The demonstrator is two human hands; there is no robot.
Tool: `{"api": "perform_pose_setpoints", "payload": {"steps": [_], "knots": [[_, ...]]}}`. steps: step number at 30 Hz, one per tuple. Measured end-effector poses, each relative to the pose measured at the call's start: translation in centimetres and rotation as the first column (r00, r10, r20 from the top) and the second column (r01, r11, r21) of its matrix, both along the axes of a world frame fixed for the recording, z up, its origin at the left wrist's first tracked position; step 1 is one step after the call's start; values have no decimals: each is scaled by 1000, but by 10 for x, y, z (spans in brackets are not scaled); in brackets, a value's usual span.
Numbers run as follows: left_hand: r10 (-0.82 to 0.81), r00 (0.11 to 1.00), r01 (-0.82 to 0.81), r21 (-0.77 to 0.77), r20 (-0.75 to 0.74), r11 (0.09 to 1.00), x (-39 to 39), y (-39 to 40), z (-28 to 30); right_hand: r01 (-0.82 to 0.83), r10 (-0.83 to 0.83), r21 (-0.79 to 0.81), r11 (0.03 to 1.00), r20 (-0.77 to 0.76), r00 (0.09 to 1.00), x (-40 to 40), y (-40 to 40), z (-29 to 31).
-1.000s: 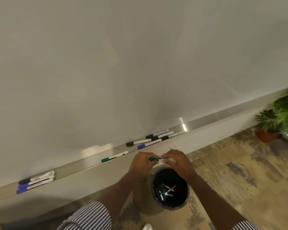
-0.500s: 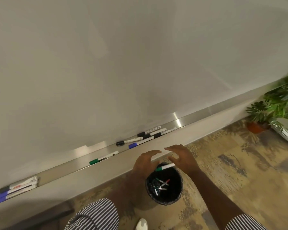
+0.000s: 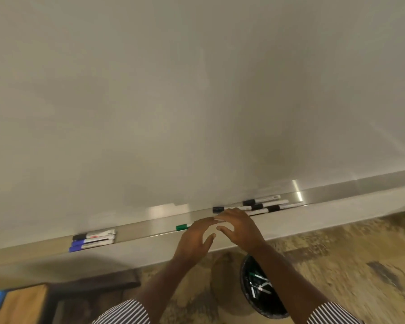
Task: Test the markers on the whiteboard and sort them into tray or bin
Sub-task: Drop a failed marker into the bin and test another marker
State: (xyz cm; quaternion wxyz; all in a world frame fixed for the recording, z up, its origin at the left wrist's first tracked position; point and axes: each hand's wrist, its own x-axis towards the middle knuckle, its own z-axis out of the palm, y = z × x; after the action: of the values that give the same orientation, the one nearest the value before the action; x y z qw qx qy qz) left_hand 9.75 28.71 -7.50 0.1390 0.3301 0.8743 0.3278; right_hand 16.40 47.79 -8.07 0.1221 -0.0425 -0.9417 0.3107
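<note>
Green-capped marker (image 3: 182, 227) lies lengthwise along the tray (image 3: 337, 195), just beside the empty, loose-fingered left hand (image 3: 194, 239) (right hand (image 3: 241, 228) likewise empty).

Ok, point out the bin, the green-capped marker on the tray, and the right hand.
bin (image 3: 251, 300), head view, inner wall near the left rim.
green-capped marker (image 3: 182, 227), head view, its green cap.
right hand (image 3: 241, 230), head view, back of the hand.

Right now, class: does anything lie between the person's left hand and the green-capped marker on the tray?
Nothing visible does. The left hand hovers open just right of the green-capped marker on the tray, its fingers nearly touching it.
</note>
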Motion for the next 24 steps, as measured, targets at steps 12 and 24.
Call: {"api": "perform_pose_setpoints", "payload": {"steps": [12, 24], "knots": [[71, 979, -101, -150, -192, 983, -32, -56, -12, -117, 95, 118, 986, 177, 980, -49, -41, -17], [1, 984, -42, -228, -177, 973, -51, -46, -12, -31, 13, 59, 998, 280, 960, -62, -48, -22]]}}
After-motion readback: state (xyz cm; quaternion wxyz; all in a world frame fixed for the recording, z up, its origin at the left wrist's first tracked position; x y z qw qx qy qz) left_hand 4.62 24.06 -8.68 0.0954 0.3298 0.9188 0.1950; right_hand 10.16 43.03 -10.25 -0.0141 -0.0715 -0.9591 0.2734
